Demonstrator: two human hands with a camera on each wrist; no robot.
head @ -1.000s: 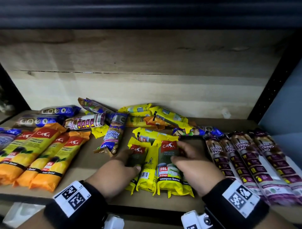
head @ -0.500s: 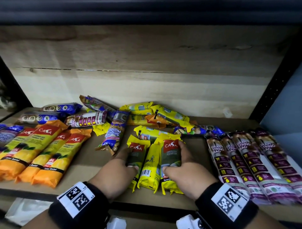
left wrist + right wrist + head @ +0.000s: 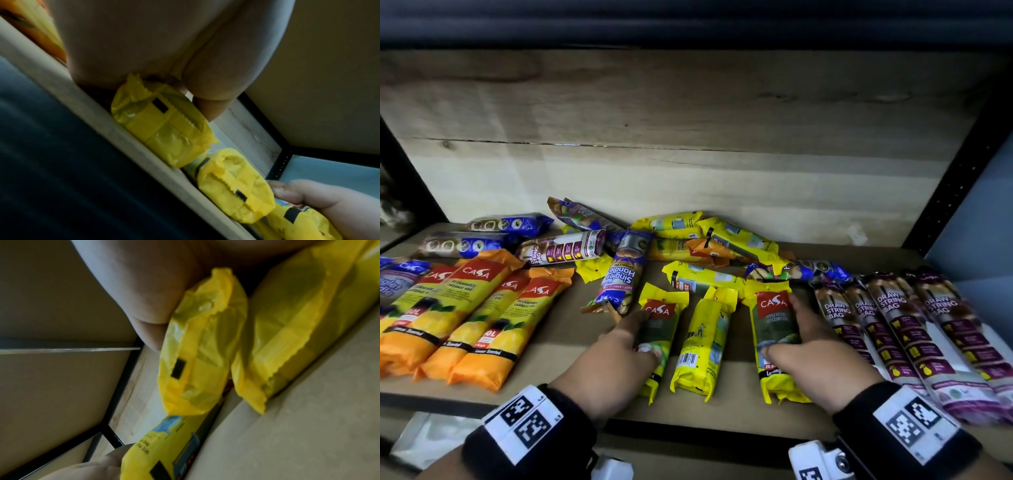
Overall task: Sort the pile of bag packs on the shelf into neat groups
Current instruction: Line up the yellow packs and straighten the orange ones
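Observation:
Three yellow CASA bag packs lie side by side near the front of the wooden shelf (image 3: 571,346), with gaps between them. My left hand (image 3: 642,337) grips the left pack (image 3: 664,315), thumb across its top. My right hand (image 3: 780,325) grips the right pack (image 3: 774,308), with fingers along its right side beside the draw string bags. The middle pack (image 3: 703,346) lies untouched, barcode up. In the left wrist view the left pack (image 3: 160,123) sticks out from under my palm, with the middle pack (image 3: 236,191) beyond it.
Orange CASA packs (image 3: 482,318) lie in a row at the left. Maroon draw string bags (image 3: 914,339) line the right. A jumble of yellow, blue and purple packs (image 3: 688,236) sits at the back, and a blue Singlet Handle pack (image 3: 623,277) reaches forward. Black uprights flank the shelf.
The three yellow packs were bunched together. My hands have moved apart, the left pack going left and the right pack going right, which leaves gaps on both sides of the middle pack.

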